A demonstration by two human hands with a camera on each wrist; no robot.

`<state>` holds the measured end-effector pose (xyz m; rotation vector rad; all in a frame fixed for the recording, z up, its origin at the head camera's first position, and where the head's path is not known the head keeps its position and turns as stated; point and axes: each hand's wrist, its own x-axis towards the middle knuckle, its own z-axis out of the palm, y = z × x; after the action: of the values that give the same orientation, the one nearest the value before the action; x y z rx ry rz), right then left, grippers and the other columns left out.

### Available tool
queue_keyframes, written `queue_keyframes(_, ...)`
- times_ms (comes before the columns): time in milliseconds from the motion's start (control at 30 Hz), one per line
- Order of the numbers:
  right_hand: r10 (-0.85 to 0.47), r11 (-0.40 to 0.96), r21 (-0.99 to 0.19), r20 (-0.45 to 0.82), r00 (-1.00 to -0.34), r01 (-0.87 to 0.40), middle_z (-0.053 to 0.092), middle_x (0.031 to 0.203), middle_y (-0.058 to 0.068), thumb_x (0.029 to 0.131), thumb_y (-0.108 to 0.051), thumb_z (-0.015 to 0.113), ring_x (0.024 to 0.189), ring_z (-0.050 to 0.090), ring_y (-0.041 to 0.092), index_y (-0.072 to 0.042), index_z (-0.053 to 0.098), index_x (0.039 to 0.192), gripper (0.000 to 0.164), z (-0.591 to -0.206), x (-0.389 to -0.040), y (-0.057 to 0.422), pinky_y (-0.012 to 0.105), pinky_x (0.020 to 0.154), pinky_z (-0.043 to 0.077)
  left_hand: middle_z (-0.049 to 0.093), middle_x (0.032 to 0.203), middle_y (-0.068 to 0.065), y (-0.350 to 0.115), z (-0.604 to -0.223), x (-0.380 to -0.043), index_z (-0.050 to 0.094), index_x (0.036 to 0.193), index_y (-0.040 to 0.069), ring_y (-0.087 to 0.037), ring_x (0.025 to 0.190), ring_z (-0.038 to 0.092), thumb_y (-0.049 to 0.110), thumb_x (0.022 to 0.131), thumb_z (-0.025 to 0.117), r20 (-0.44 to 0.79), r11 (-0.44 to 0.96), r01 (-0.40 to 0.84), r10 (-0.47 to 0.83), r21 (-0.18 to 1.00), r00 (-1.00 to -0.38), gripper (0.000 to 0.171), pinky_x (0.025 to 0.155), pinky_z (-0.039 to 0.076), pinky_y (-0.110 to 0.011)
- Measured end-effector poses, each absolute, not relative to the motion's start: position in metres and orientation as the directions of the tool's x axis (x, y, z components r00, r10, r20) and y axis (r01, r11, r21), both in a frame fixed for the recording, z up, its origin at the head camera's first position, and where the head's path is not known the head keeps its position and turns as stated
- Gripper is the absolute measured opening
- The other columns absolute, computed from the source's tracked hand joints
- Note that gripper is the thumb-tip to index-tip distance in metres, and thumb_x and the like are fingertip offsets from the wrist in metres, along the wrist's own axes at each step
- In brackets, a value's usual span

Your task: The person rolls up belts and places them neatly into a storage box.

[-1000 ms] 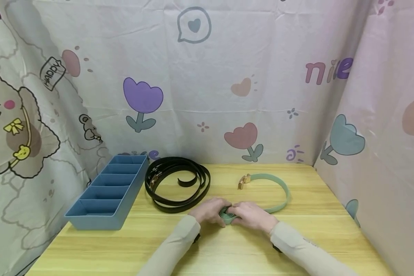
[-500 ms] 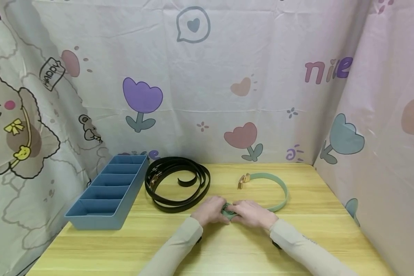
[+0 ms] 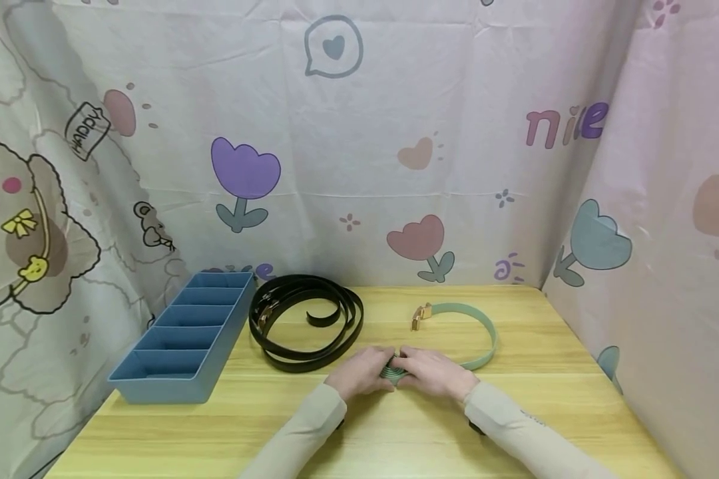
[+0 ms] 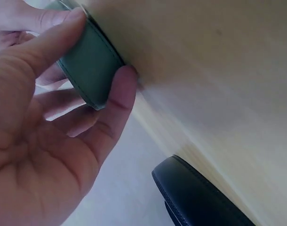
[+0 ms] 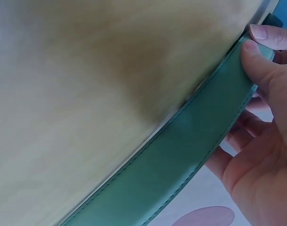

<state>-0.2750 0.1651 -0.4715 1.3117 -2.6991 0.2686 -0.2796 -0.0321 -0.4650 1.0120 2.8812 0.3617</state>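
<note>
Belt, pale green with stitched edges, stands on edge on the worktop, one part wound into a tight coil between the two hands and the rest sweeping out to the right in an open arc that ends at a gold buckle. The left hand has its fingers curved round the coil's outer side; the right hand pinches the band where it joins the coil, thumb on its outer face. The likeliest trouble is the coil springing loose: the leather looks stiff, and if either hand relaxed, the turns could spread. Uneven tension might also let the inner rings ride up or telescope out. The buckle, heavier-looking than the strap, could drag or tip the arc as it is drawn in. A wide swing leftward might bump the looped black belt just beyond the left hand; the divided blue tray stands safely farther off.
</note>
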Motion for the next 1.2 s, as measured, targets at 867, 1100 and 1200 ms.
queue_keyframes(867,-0.722,0.671,-0.131,0.110,-0.684,-0.730,0.048,0.089,-0.008,0.091,-0.035,0.065,0.071,0.042,0.004,-0.026,0.067,0.101,0.013,-0.4711,-0.2762,0.1627,0.019,0.060,0.039,0.064,0.106,0.000,-0.0304,-0.4640,-0.2753,0.062,0.101,0.018,-0.008,0.082,0.059,0.046,0.086,0.070,0.051,0.741,0.672,0.671,0.003,-0.740,0.033,0.070,0.048,-0.021)
queue_keyframes(1100,-0.726,0.667,-0.139,0.102,-0.680,-0.732,0.044,0.088,-0.007,0.095,-0.032,0.061,0.071,0.041,0.005,-0.026,0.066,0.110,0.017,-0.4683,-0.2759,0.1633,0.020,0.059,0.039,0.060,0.107,0.000,-0.0332,-0.4678,-0.2762,0.057,0.109,0.016,-0.010,0.083,0.061,0.049,0.090,0.062,0.079,0.727,0.682,0.687,-0.085,-0.723,0.038,0.071,0.051,-0.023)
queue_keyframes(1200,-0.720,0.672,-0.146,0.101,-0.687,-0.726,0.043,0.088,-0.007,0.096,-0.034,0.060,0.070,0.040,0.006,-0.026,0.065,0.118,0.024,-0.4684,-0.2765,0.1646,0.020,0.058,0.038,0.059,0.117,-0.002,-0.0337,-0.4685,-0.2762,0.054,0.117,0.015,-0.014,0.090,0.063,0.051,0.094,0.057,0.076,0.729,0.676,0.684,-0.106,-0.726,0.043,0.075,0.053,-0.027)
